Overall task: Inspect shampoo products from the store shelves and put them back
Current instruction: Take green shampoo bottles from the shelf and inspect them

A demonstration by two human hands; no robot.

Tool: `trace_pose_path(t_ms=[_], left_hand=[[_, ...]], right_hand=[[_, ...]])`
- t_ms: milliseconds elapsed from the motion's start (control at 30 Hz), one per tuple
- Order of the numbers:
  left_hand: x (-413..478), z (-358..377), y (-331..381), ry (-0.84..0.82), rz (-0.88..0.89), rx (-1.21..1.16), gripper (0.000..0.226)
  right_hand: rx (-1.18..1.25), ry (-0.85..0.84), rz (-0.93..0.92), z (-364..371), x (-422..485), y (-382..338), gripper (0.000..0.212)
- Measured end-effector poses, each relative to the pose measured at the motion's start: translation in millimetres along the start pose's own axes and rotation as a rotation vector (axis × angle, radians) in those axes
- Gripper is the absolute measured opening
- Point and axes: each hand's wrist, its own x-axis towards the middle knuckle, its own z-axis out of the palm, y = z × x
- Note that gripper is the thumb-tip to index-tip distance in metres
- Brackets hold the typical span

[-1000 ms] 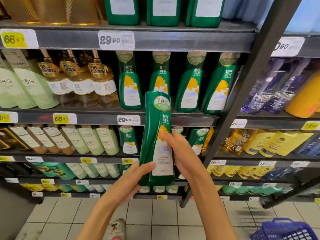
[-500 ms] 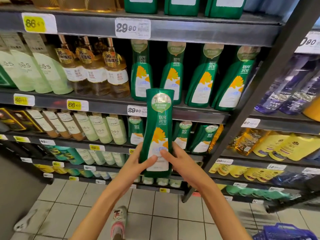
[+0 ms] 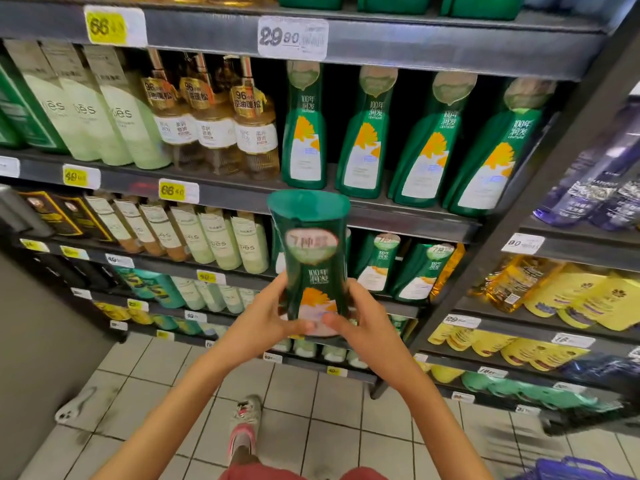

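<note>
**Green shampoo bottle, held in front of store shelving**

Item: one dark green shampoo bottle [image 3: 311, 258], flat top end uppermost and tipped toward the camera, label side facing the viewer. Round pale sticker with red characters on the upper body; white characters below it; orange flower print and a pale panel at the lower end. Picture is blurred here; fine print unreadable. Location: off the shelf, in the air before the second and third shelf levels, roughly centre of view.

Hold: left hand [image 3: 263, 320] closed around the lower left side, thumb across the front. Right hand [image 3: 363, 323] closed around the lower right side, thumb likewise on the front. The two thumbs nearly meet over the pale panel. Both forearms bare.

Behind, upper row: four matching green bottles [image 3: 367, 133] standing upright, the right ones leaning in this wide view. White price tag [image 3: 292, 38] reading 29.80 on the shelf edge above them. To their left, three clear amber bottles [image 3: 218, 133] with gold collars, then pale green bottles [image 3: 104, 112].

Behind, lower row: further green bottles [image 3: 419, 271] just right of the held one; pale green bottles to its left.

Right bay: purple bottles [image 3: 588, 202] above, yellow refill pouches [image 3: 581, 299] below.

Floor: pale tiles [image 3: 311, 410]; one shoe [image 3: 244, 427] with pink trim; blue basket [image 3: 568, 471] at the lower right corner.
</note>
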Motion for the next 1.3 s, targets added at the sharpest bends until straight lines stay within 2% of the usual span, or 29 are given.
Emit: trace_pose_path(t_ms=[67, 167, 267, 400, 500, 600, 667, 767, 867, 933, 1000, 1133, 1200, 1300], left_hand=[[-12, -9, 10, -0.102, -0.104, -0.026, 0.056], [-26, -16, 29, -0.267, -0.278, -0.233, 0.059], [-25, -13, 47, -0.276, -0.49, -0.475, 0.031], [-19, -4, 58, -0.253, -0.573, -0.342, 0.041], [-21, -1, 64, -0.238, -0.481, -0.291, 0.039], [-21, -2, 82, -0.243, -0.273, -0.096, 0.048], [-16, -2, 100, -0.219, -0.112, 0.017, 0.056], [1, 8, 126, -0.127, 0.09, 0.002, 0.057], [31, 26, 154, -0.005, 0.227, -0.002, 0.045], [56, 36, 174, 0.019, 0.265, 0.001, 0.037], [81, 44, 196, 0.002, 0.299, 0.014, 0.04], [116, 52, 233, -0.159, 0.329, -0.056, 0.039], [129, 54, 246, -0.219, 0.34, -0.084, 0.031], [147, 55, 260, -0.222, 0.339, -0.145, 0.029]], right_hand=[[0.002, -0.124, 0.098, -8, -5, -9, 0.026], [0.109, -0.255, 0.291, -14, -7, -25, 0.032], [0.311, -0.283, 0.496, -12, -4, -32, 0.044], [0.321, -0.211, 0.554, -10, -5, -28, 0.032], [0.4, -0.224, 0.492, -15, -12, -28, 0.031], [0.395, -0.159, 0.329, -22, -24, -34, 0.037], [0.345, -0.048, 0.186, -27, -27, -47, 0.039], [0.288, 0.176, -0.023, -42, -21, -72, 0.04], [0.233, 0.396, -0.157, -64, -5, -105, 0.038], [0.218, 0.51, -0.203, -81, 7, -126, 0.03], [0.181, 0.617, -0.237, -97, 17, -142, 0.027], [0.127, 0.783, -0.246, -127, 34, -165, 0.019], [0.107, 0.821, -0.225, -140, 43, -176, 0.024], [0.061, 0.816, -0.204, -157, 54, -191, 0.03]])
